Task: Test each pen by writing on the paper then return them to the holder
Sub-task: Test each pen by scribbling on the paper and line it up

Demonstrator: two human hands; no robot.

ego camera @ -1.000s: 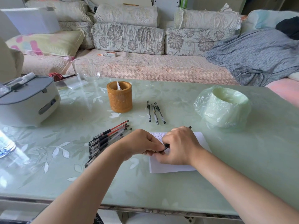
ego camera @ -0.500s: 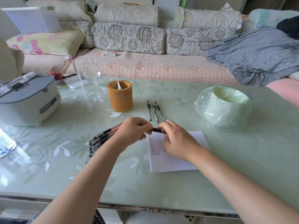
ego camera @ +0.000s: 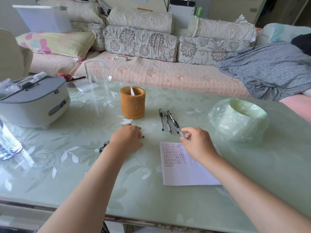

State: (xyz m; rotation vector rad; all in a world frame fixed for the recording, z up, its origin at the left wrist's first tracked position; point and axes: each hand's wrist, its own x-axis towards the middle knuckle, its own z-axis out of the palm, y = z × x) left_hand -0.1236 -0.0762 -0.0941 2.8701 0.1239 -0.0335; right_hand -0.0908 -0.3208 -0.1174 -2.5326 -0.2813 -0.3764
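Observation:
A brown bamboo pen holder [ego camera: 133, 106] stands at the table's middle, with a white item inside. To its right a short row of black pens [ego camera: 161, 121] lies on the table. My right hand [ego camera: 197, 143] pinches the near end of another black pen [ego camera: 175, 123], laid at the row's right side. Just below that hand sits the white paper [ego camera: 186, 172], with rows of small test marks at its top. My left hand [ego camera: 127, 137] lies curled over the pile of pens [ego camera: 104, 146] left of the paper; whether it grips one is hidden.
A grey and white cooker [ego camera: 33, 101] fills the table's left side, with a clear bottle [ego camera: 8, 143] before it. A glass jar [ego camera: 97, 76] stands behind the holder. A plastic-wrapped green roll [ego camera: 239, 118] sits at the right. A sofa runs behind the table.
Both hands left the paper. My right hand carried the pen up to the row right of the holder. My left hand moved left onto the pen pile.

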